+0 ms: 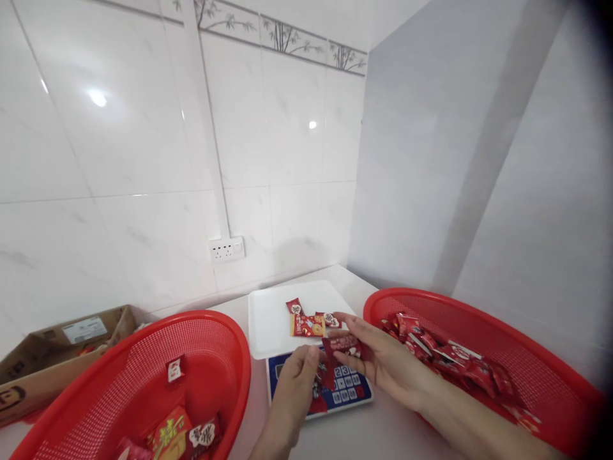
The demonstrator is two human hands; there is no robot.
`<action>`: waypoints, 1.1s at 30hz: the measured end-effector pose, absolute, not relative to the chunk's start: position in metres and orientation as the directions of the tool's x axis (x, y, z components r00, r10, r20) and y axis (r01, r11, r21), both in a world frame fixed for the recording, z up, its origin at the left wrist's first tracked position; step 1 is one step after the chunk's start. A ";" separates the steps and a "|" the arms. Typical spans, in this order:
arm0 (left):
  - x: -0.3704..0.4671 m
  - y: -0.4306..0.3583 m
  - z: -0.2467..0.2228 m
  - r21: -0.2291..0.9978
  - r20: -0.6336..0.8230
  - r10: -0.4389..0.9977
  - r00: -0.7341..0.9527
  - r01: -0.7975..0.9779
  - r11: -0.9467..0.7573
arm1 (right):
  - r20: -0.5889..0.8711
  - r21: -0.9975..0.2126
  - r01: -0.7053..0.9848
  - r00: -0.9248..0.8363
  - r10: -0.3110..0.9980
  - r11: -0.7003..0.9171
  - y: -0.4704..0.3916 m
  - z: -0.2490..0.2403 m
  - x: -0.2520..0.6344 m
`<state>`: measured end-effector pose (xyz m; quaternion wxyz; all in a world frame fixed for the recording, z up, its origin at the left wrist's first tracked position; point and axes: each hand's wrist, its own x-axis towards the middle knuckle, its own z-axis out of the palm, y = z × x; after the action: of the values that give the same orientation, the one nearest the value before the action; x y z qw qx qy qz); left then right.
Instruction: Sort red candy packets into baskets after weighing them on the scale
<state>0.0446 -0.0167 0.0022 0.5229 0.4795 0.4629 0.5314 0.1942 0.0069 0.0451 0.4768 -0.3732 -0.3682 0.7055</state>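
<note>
Slip risk, imo: the red packets [348,348] were right above the scale's [275,326] keypad [345,386], so a loose pinch might've dropped one on the keys. Left hand [295,382] was thumb-up over the scale's left part, right hand [390,364] angled in from its right, both with fingers narrowed on packets.

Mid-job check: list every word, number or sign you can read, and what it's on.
"2": a key on the blue keypad.
"3": the key beside it.
Too small: the other keys; white box label.
Too blurred: characters on the red packets; the dark mark on the cardboard box.
</note>
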 end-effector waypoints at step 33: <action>0.047 -0.008 -0.011 0.996 0.082 0.991 0.108 -0.032 -0.079 | -0.028 -0.986 0.162 -0.368 0.929 0.035 -0.002 0.026 0.211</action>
<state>0.0475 -0.0079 -0.0106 0.5130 0.5394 0.4442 0.4985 0.2108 -0.0022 0.0257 0.3545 -0.4361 -0.6258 0.5408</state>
